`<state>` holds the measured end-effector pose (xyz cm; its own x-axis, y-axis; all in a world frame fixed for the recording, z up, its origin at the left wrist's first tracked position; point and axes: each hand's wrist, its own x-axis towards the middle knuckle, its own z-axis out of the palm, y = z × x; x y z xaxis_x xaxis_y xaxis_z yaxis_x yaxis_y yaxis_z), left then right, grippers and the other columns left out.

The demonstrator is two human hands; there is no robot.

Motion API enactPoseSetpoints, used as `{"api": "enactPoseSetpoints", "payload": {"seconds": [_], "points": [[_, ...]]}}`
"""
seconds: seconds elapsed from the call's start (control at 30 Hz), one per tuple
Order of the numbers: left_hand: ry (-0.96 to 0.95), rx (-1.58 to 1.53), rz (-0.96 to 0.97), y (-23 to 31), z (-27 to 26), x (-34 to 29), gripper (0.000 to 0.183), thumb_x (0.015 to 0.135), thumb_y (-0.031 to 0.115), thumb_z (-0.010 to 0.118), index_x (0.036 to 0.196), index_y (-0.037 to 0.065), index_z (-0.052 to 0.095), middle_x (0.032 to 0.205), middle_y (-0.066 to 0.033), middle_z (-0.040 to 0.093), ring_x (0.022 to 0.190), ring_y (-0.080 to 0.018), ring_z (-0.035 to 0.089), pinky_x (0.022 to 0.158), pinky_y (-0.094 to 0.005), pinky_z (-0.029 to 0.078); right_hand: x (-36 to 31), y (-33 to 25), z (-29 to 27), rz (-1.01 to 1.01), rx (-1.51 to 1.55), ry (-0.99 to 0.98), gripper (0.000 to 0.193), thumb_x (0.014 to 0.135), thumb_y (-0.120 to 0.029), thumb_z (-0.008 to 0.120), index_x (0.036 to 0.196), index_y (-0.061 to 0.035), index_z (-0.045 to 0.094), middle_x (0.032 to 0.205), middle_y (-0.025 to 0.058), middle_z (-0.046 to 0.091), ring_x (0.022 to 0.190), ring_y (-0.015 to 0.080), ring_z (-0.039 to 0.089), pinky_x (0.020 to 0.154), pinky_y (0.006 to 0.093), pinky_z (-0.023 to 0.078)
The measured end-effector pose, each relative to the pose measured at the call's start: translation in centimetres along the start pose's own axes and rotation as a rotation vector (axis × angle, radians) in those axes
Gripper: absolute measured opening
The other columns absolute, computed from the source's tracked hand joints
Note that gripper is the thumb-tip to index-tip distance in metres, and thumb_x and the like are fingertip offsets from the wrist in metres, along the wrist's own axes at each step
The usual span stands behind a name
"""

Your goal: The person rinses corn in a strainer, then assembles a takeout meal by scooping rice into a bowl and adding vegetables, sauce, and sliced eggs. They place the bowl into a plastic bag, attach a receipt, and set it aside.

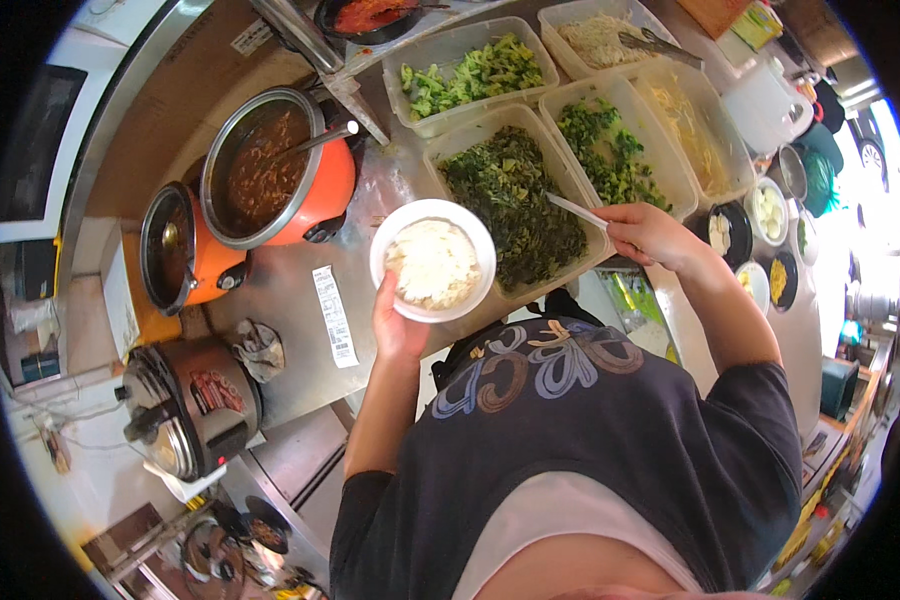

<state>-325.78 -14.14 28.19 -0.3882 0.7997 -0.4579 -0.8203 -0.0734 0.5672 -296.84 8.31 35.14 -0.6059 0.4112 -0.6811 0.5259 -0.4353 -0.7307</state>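
- At the lower left of the frame, a grey cooker [195, 365] carries a dark label with reddish pictures; its print is too small to make out.
- Left of centre, a white printed slip [334, 316] lies on the steel counter [282, 300], its long side running nearly up and down the frame, with rows of small dark print.
- Just left of centre, the person's left hand [398, 325] grips a white bowl [378, 250] of what looks like rice [433, 263], thumb over the lower-left rim, the fingers mostly hidden beneath.
- At centre, slightly above and right of the bowl, dark chopped greens [500, 190] fill a clear tub [560, 274]. The bowl overlaps the tub's left edge in view; whether they touch cannot be told.
- Below centre, the dark shirt [590, 440] bears large looping decoration in blue and brown.
- Right of centre, the right hand [652, 236], nearer the greens than the left, pinches a serving utensil [576, 209] between thumb and fingers. Its handle slants up-left into the greens; the bowl lies beyond, left and lower.
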Motion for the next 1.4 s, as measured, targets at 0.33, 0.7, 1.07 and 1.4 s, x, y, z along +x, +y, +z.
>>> {"api": "enactPoseSetpoints", "payload": {"seconds": [0.33, 0.7, 1.07, 1.4], "points": [[-0.235, -0.255, -0.029, -5.7, 5.5, 4.6, 0.068, 0.087, 0.049, 0.055, 0.137, 0.006, 0.037, 0.136, -0.0146, 0.046, 0.125, -0.0324, 0.044, 0.106, -0.0476, 0.033, -1.9, -4.1, -0.6, -0.705, -0.905, 0.237, 0.041, 0.090, -0.014, 0.050, 0.130, -0.0158, 0.051, 0.088, 0.0194, 0.063, 0.079, 0.0374, 0.060, 0.070, 0.0412, 0.049], [-0.083, -0.304, 0.152, -6.3, 5.4, 1.9, 0.073, 0.085, 0.051, 0.055, 0.141, 0.010, 0.033, 0.141, -0.0108, 0.041, 0.129, -0.0310, 0.039, 0.108, -0.0474, 0.029, 0.9, -1.5, 0.6, -0.946, -0.758, 0.246, 0.042, 0.087, -0.013, 0.056, 0.129, -0.0139, 0.052, 0.084, 0.0160, 0.064, 0.070, 0.0317, 0.062, 0.061, 0.0389, 0.050], [-0.044, -0.347, 0.140, -5.5, 5.0, 1.2, 0.070, 0.088, 0.055, 0.048, 0.141, 0.012, 0.033, 0.142, -0.0105, 0.039, 0.130, -0.0315, 0.038, 0.107, -0.0489, 0.030, 2.0, 0.1, 1.5, -0.926, -0.843, 0.112, 0.040, 0.085, -0.011, 0.058, 0.124, -0.0146, 0.057, 0.087, 0.0140, 0.065, 0.065, 0.0305, 0.061, 0.060, 0.0374, 0.051], [-0.039, -0.261, 0.086, -5.5, 5.1, 0.9, 0.066, 0.091, 0.051, 0.044, 0.141, 0.009, 0.032, 0.142, -0.0116, 0.039, 0.129, -0.0320, 0.038, 0.108, -0.0485, 0.030, 6.1, 0.5, -2.3, -0.713, -1.312, 0.426, 0.033, 0.085, -0.024, 0.060, 0.117, -0.0195, 0.062, 0.108, 0.0094, 0.057, 0.101, 0.0283, 0.053, 0.083, 0.0431, 0.045]]}}
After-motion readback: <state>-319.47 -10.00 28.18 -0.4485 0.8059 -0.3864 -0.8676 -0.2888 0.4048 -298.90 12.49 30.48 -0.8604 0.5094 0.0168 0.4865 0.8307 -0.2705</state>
